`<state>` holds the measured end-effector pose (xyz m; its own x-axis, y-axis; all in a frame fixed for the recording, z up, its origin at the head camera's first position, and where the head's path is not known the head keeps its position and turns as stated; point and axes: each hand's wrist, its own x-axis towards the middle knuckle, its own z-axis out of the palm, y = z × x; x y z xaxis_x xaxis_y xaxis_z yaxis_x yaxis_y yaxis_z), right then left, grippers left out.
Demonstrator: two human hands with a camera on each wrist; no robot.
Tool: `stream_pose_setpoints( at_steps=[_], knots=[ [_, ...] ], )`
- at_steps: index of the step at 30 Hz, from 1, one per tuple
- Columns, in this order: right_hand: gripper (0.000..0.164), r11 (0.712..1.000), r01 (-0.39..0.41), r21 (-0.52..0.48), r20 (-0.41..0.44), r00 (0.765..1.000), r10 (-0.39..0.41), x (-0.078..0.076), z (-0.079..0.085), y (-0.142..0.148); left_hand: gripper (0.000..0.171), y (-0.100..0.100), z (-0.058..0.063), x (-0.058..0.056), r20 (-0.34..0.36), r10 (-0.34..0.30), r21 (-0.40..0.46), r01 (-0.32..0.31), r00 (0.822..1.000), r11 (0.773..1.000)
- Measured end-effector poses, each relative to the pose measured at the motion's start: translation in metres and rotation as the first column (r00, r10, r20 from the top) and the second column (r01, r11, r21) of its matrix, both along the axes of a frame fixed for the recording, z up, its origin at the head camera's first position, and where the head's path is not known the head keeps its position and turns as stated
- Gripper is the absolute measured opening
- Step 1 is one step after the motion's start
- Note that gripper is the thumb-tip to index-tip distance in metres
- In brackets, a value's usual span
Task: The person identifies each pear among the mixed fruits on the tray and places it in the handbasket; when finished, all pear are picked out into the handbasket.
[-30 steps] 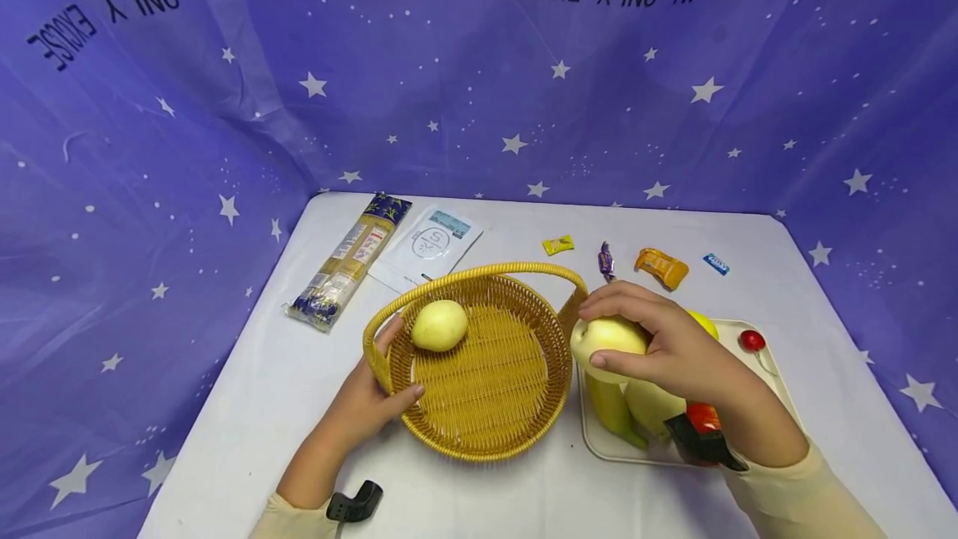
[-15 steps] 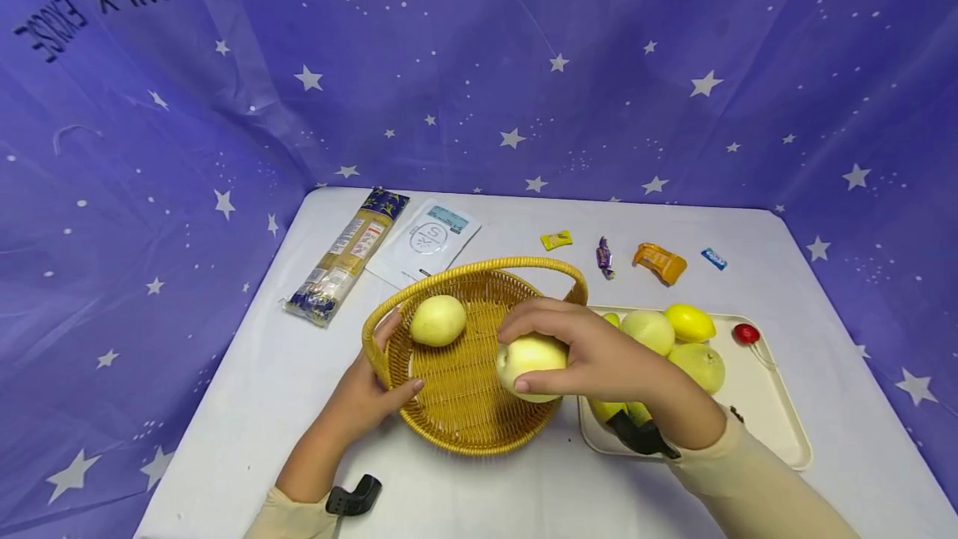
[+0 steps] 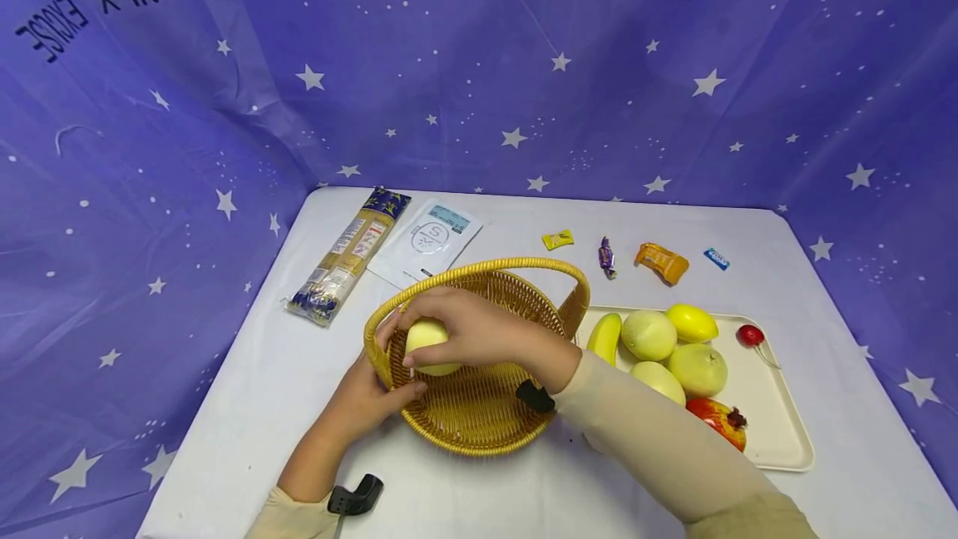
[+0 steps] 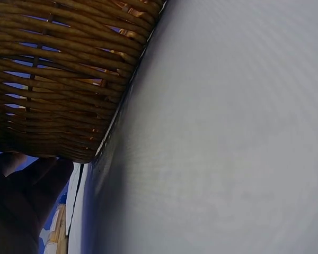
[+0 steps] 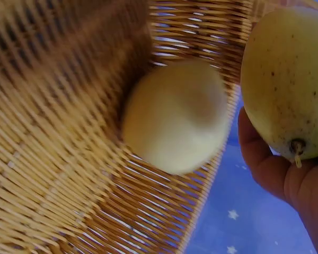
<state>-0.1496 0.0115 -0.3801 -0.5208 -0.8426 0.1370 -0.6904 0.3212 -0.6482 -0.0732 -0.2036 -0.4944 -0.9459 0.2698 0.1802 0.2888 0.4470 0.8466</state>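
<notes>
My right hand (image 3: 479,331) grips a pale yellow pear (image 3: 425,333) inside the left part of the wicker basket (image 3: 479,447), under its arched handle. In the right wrist view this speckled pear (image 5: 289,79) shows a short stem, and the thumb side of the hand lies against it. A second pear (image 5: 175,116), blurred, lies in the basket against the wall; the right hand hides it in the head view. My left hand (image 3: 359,406) grips the basket's left side, thumb over the rim and fingers outside. The left wrist view shows those fingers at the woven wall (image 4: 58,95).
To the right, a cream tray (image 3: 782,431) bears a banana (image 3: 604,338), a lemon (image 3: 692,323), a pomegranate (image 3: 717,422), a cherry (image 3: 750,335) and several round pale fruits. Behind lie several wrapped sweets, a noodle packet (image 3: 348,260) and a white pouch (image 3: 430,241).
My right hand has carried the pear left from above the tray into the basket's left part, covering the other pear in the head view. The left hand stays on the basket.
</notes>
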Motion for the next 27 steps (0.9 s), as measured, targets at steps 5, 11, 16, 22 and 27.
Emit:
stream_pose_setpoints(
  at_steps=[5, 11, 16, 22, 27],
  knots=[
    [0.039, 0.993, -0.018, 0.116, -0.088, 0.996, 0.028, 0.0, -0.021, -0.012, 0.099, 0.005, 0.017, 0.005, 0.004, 0.002, -0.006, -0.002, 1.0, 1.0],
    [0.036, 0.981, 0.007, 0.196, -0.152, 0.988, 0.023, 0.01, -0.032, -0.021, 0.101, 0.01, 0.04, 0.011, 0.008, 0.002, -0.016, -0.002, 1.0, 1.0],
    [0.033, 0.966, 0.054, 0.254, -0.153, 0.988, -0.015, 0.017, -0.035, -0.026, 0.102, 0.01, 0.043, 0.012, 0.02, 0.002, -0.025, -0.002, 1.0, 1.0],
    [0.026, 0.962, -0.008, 0.273, -0.075, 0.997, 0.029, 0.017, -0.043, -0.032, 0.105, 0.008, 0.042, 0.012, 0.03, -0.004, -0.016, 0.004, 1.0, 1.0],
    [0.023, 0.966, -0.021, 0.258, -0.06, 0.998, 0.037, 0.015, -0.048, -0.033, 0.104, 0.008, 0.041, 0.011, 0.03, -0.012, -0.022, 0.012, 0.999, 1.0]
  ],
)
